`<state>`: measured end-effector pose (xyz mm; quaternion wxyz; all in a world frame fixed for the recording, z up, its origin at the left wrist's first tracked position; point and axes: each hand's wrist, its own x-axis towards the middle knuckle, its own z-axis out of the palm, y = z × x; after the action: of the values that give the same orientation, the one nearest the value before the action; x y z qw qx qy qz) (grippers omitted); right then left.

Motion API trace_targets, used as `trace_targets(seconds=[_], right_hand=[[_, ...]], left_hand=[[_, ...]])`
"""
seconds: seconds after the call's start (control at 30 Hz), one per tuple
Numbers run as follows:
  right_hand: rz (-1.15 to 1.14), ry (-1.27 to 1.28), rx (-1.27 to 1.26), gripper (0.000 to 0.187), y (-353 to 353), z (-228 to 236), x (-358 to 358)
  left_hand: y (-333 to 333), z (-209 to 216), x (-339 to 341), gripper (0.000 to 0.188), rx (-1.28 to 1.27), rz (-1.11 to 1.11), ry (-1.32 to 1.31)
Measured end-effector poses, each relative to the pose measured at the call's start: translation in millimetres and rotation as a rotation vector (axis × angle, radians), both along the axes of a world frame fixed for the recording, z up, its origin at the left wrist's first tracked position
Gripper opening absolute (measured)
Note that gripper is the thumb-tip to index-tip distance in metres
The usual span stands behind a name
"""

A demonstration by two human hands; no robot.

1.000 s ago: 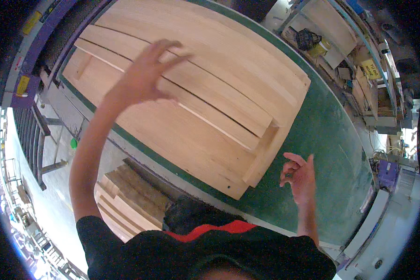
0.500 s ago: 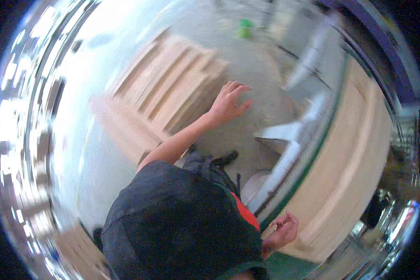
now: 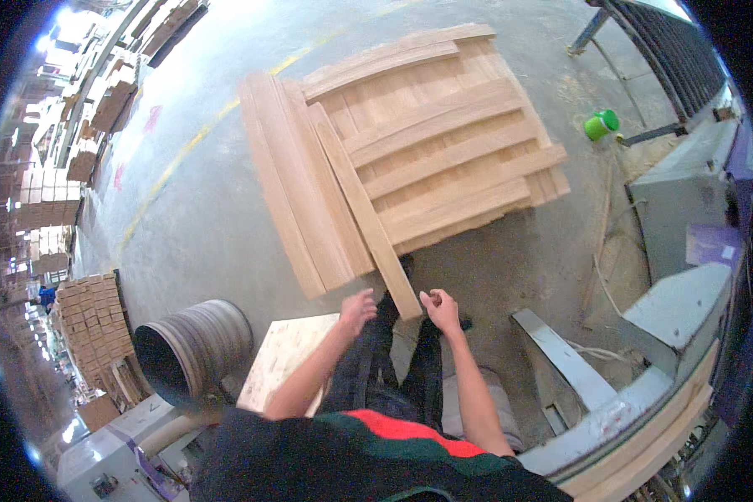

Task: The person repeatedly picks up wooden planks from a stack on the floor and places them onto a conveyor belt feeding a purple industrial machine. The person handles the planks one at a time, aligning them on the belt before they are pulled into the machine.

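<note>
L hand (image 3: 358,309): fingers part-curled, slightly blurred, loosely open, no hold on anything visible; just L of narrow board's (image 3: 361,205) near end, w/ a gap btwn. R hand (image 3: 440,309): fingers half-bent, part open, nothing seen gripped; just R of same end, v. close, can't tell if touching.

Narrow board itself: slants btwn the two hands, near end sticking out toward the person, far part lying along the edge of the board stack (image 3: 452,159). Stack is R of narrow board, w/ several planks laid on top, spaced apart. Wide boards (image 3: 301,184) lie right alongside, L of it.

Further out: pale wood sheet (image 3: 284,351) below L of narrow board, nr L forearm; ribbed duct (image 3: 213,343) beyond that, same side. Green container (image 3: 601,125) on floor, well R of narrow board. Grey machine (image 3: 673,314) also well R, closer to the person. Yellow floor line (image 3: 184,159) runs far L of narrow board; block stack (image 3: 92,326) farther L still.
</note>
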<state>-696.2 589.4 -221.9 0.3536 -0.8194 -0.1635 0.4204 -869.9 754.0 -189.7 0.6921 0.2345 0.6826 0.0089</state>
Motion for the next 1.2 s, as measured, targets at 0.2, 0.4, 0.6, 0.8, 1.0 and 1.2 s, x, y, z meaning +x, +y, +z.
trace_targets(seconds=[0.2, 0.4, 0.6, 0.8, 1.0, 1.2], right_hand=[[0.130, -0.018, -0.248, 0.067, 112.9, -89.6, -30.2], [0.185, 0.029, -0.154, 0.056, 130.3, -79.9, -27.0], [0.236, -0.096, -0.025, 0.048, 173.1, -32.5, -21.4], [0.267, -0.242, -0.033, 0.047, 226.6, -37.4, -14.1], [0.479, -0.526, -0.132, 0.047, 198.8, -48.0, -31.0], [0.364, -0.420, -0.265, 0.091, 174.8, -45.7, -74.7]], left_hand=[[30.0, -119.4, -2.3, 0.074, 0.041, 0.700, -0.269], [30.8, -163.6, 16.5, 0.051, 0.227, 0.837, -0.349], [9.5, -189.7, 0.7, 0.047, 0.258, 0.723, -0.308], [-39.9, -152.8, -5.7, 0.059, -0.262, 1.162, -0.661], [-49.2, -173.9, -45.1, 0.050, 0.010, 0.806, -0.138], [-19.2, -133.0, -65.5, 0.045, -0.041, 0.305, 0.127]])
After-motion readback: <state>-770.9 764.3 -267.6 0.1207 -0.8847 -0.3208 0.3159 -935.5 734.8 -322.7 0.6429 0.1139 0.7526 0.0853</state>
